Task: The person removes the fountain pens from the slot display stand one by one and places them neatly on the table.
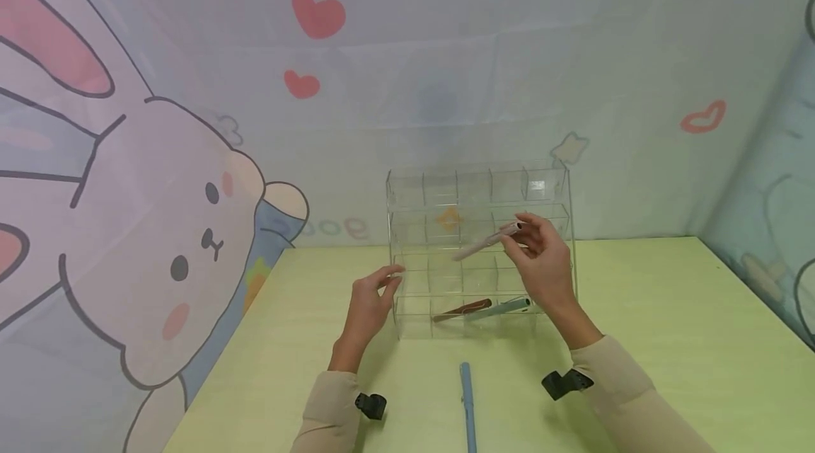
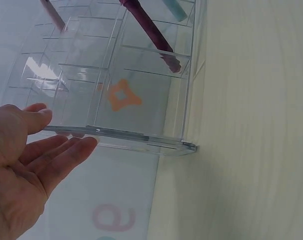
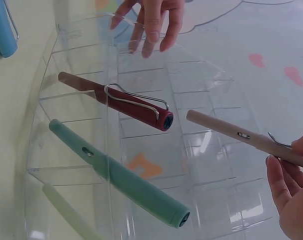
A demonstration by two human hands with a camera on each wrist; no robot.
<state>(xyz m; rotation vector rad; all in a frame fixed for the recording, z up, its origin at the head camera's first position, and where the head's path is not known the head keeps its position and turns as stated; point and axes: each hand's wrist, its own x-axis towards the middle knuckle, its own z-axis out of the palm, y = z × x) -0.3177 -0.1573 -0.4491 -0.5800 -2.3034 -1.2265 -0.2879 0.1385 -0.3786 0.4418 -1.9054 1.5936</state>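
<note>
My right hand (image 1: 541, 262) pinches a pale pinkish-beige fountain pen (image 3: 231, 132) near its clip end, tilted over the middle tiers of a clear acrylic pen rack (image 1: 407, 304). At the rack's left side panel is my left hand (image 1: 369, 304); its thumb and fingers grip the panel's edge from both sides, as the left wrist view shows. A dark red pen (image 3: 126, 105) with a wire clip leans in the lowest tier. Beside it, in the same tier, a teal-green pen (image 3: 136, 190) slants in a neighbouring compartment.
On the pale yellow-green table (image 1: 668, 325), a blue pen (image 1: 467, 403) lies in front of the rack. Behind stands a cloth backdrop (image 1: 509, 85) printed with a rabbit and hearts. Both wrists carry small black cameras (image 1: 371, 406).
</note>
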